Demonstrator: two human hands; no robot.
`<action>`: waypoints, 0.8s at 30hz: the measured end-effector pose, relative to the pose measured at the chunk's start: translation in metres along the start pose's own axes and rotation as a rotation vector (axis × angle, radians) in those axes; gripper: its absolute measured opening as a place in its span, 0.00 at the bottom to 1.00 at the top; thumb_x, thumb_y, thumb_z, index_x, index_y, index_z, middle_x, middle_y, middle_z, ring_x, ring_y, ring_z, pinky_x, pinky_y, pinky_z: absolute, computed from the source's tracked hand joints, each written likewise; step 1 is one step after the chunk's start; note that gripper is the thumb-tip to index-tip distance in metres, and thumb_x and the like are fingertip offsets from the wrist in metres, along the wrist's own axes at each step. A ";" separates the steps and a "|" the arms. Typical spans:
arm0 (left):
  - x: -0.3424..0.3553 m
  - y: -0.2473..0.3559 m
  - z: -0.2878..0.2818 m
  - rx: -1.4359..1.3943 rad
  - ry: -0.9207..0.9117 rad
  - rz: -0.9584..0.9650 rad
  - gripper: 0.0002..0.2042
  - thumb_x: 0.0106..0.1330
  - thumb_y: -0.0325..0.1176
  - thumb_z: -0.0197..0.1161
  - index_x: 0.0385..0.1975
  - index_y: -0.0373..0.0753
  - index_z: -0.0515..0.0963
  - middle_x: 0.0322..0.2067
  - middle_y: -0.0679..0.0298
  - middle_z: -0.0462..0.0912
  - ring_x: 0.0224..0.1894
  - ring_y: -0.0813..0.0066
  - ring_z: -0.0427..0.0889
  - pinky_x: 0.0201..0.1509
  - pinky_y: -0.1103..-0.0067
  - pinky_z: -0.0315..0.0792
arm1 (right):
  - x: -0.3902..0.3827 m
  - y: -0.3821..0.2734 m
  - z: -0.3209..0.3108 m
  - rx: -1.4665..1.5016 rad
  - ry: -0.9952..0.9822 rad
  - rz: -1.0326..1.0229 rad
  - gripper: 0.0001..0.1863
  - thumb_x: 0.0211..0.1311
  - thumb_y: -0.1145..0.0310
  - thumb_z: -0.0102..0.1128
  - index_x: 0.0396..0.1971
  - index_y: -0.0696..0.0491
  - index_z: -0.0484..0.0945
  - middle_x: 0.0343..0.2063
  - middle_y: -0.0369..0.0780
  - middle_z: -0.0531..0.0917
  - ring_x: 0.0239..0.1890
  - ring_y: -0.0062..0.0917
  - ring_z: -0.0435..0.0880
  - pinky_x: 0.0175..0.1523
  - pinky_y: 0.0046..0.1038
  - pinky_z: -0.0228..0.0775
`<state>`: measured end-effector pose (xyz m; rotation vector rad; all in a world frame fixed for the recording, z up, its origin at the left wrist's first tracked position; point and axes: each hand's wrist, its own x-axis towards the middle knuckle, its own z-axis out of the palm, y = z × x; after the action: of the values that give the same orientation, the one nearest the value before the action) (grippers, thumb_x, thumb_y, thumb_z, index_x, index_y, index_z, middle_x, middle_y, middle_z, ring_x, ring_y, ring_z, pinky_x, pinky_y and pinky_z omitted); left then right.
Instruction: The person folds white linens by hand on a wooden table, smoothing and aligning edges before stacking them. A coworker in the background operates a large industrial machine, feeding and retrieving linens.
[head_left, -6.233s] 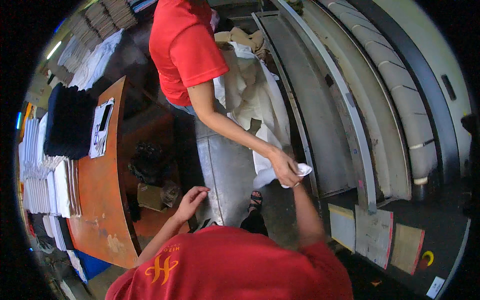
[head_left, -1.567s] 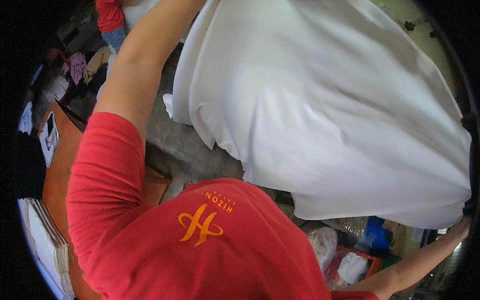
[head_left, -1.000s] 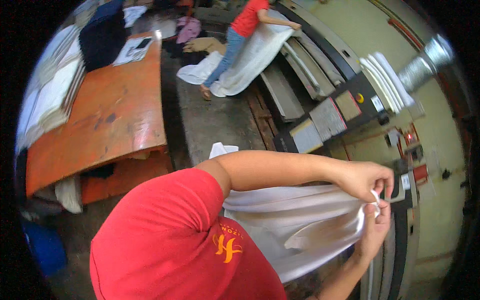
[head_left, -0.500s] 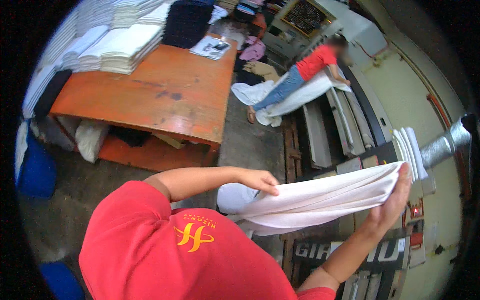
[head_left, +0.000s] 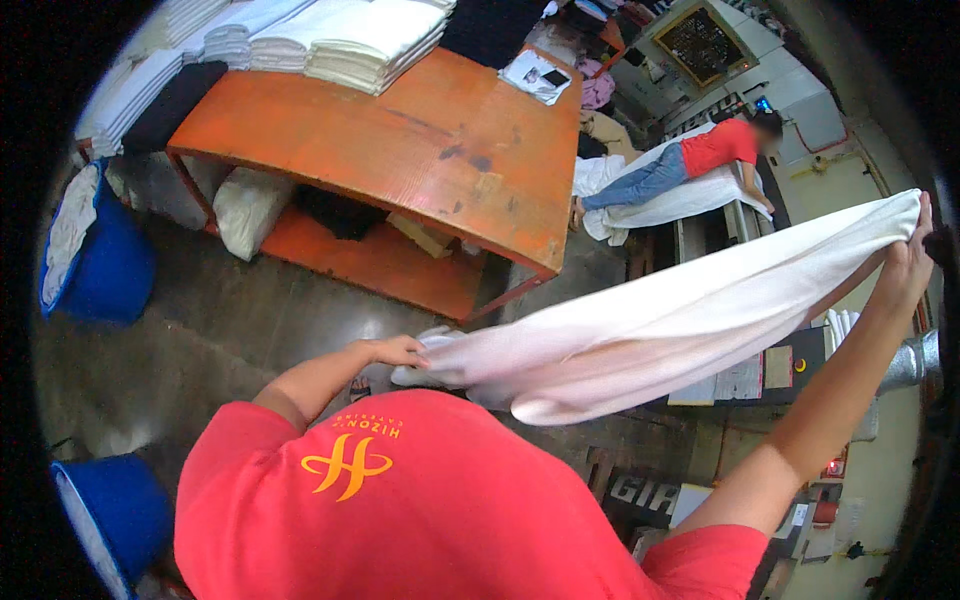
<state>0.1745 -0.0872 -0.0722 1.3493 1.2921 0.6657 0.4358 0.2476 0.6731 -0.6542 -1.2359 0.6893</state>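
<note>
In the head view, one cloth (head_left: pixel 650 325) is stretching through mid-air, its long axis slanting upward to the right. The left hand (head_left: pixel 402 352) is gripping its lower end; the right hand (head_left: pixel 908 262) is clasping its raised end. One table (head_left: pixel 400 140) is standing ahead, two blue bins (head_left: pixel 115 265) leftward.

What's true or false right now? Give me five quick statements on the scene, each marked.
1. The left hand and right hand both grip one white cloth. True.
2. The left hand is higher in view. False: the right hand is.
3. Pale folded cloths are stacked on the orange table. True.
4. The co-worker is dressed in green. False: the shirt is red.
5. Two blue bins show at the picture's left. True.
</note>
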 end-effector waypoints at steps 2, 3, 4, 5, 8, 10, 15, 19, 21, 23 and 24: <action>-0.036 -0.039 -0.010 0.014 0.131 -0.047 0.22 0.61 0.53 0.60 0.39 0.39 0.81 0.35 0.59 0.83 0.41 0.70 0.79 0.47 0.72 0.70 | 0.049 0.019 -0.010 -0.051 0.075 -0.002 0.17 0.66 0.56 0.51 0.40 0.55 0.76 0.38 0.39 0.81 0.39 0.27 0.79 0.49 0.32 0.71; -0.050 -0.049 -0.016 0.016 0.176 -0.142 0.21 0.61 0.53 0.60 0.39 0.39 0.81 0.35 0.59 0.83 0.40 0.70 0.78 0.48 0.72 0.70 | 0.075 0.034 -0.022 -0.083 0.111 0.009 0.18 0.66 0.55 0.49 0.41 0.55 0.76 0.39 0.40 0.80 0.40 0.28 0.79 0.50 0.33 0.71; -0.066 -0.056 -0.025 -0.012 0.241 -0.184 0.20 0.61 0.52 0.61 0.38 0.39 0.81 0.35 0.59 0.82 0.40 0.71 0.78 0.48 0.73 0.70 | 0.102 0.053 -0.035 -0.115 0.149 0.030 0.19 0.67 0.55 0.48 0.42 0.55 0.75 0.40 0.41 0.80 0.41 0.29 0.79 0.51 0.34 0.70; -0.083 -0.057 -0.039 -0.026 0.298 -0.271 0.19 0.61 0.50 0.62 0.37 0.38 0.81 0.35 0.59 0.82 0.40 0.71 0.78 0.48 0.73 0.70 | 0.126 0.075 -0.053 -0.152 0.193 0.059 0.20 0.67 0.54 0.46 0.43 0.56 0.75 0.41 0.41 0.79 0.43 0.31 0.78 0.52 0.36 0.70; -0.110 -0.023 -0.089 -0.097 0.737 -0.181 0.13 0.61 0.43 0.64 0.33 0.38 0.80 0.27 0.65 0.80 0.34 0.78 0.75 0.41 0.77 0.71 | 0.162 0.163 -0.110 -0.236 0.285 0.217 0.23 0.69 0.52 0.40 0.45 0.56 0.74 0.45 0.44 0.78 0.47 0.34 0.78 0.56 0.39 0.68; -0.125 0.022 -0.127 -0.147 0.837 -0.070 0.11 0.61 0.39 0.63 0.33 0.37 0.81 0.30 0.66 0.82 0.35 0.77 0.78 0.42 0.78 0.72 | 0.133 0.235 -0.141 -0.219 0.220 0.419 0.25 0.69 0.50 0.37 0.47 0.57 0.73 0.47 0.45 0.78 0.49 0.36 0.77 0.58 0.42 0.68; -0.117 0.158 -0.158 0.080 0.762 0.148 0.12 0.58 0.39 0.64 0.33 0.36 0.82 0.30 0.61 0.84 0.35 0.72 0.81 0.42 0.76 0.73 | -0.167 0.342 -0.131 -0.022 -0.691 0.979 0.16 0.62 0.57 0.57 0.36 0.57 0.78 0.33 0.41 0.82 0.35 0.30 0.81 0.40 0.35 0.75; -0.080 0.241 -0.139 0.430 0.650 0.284 0.11 0.54 0.40 0.62 0.29 0.39 0.82 0.29 0.55 0.83 0.34 0.58 0.82 0.39 0.68 0.73 | -0.437 0.284 -0.059 0.074 -1.002 0.931 0.30 0.62 0.71 0.58 0.63 0.53 0.61 0.50 0.39 0.76 0.47 0.24 0.77 0.49 0.32 0.73; -0.067 0.267 -0.127 0.518 0.545 0.328 0.11 0.52 0.39 0.61 0.28 0.39 0.82 0.28 0.55 0.83 0.33 0.56 0.82 0.38 0.66 0.73 | -0.494 0.249 -0.034 0.275 -1.090 1.184 0.35 0.61 0.72 0.59 0.66 0.54 0.55 0.57 0.41 0.70 0.50 0.23 0.75 0.53 0.27 0.69; -0.060 0.282 -0.117 0.542 0.463 0.235 0.10 0.52 0.38 0.61 0.27 0.40 0.82 0.27 0.55 0.83 0.32 0.57 0.82 0.36 0.66 0.73 | -0.520 0.232 -0.009 0.382 -0.900 1.177 0.26 0.62 0.71 0.59 0.59 0.55 0.62 0.45 0.38 0.77 0.44 0.20 0.76 0.50 0.24 0.69; -0.060 0.285 -0.115 0.540 0.427 0.218 0.10 0.52 0.38 0.61 0.27 0.40 0.83 0.27 0.55 0.83 0.32 0.57 0.82 0.35 0.67 0.73 | -0.521 0.228 -0.004 0.415 -0.851 1.236 0.21 0.63 0.71 0.59 0.54 0.55 0.66 0.41 0.36 0.78 0.43 0.18 0.76 0.49 0.24 0.69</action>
<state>0.1432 -0.0512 0.2374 1.8740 1.7671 0.8195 0.3176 -0.0099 0.1803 -0.7609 -1.2673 2.3670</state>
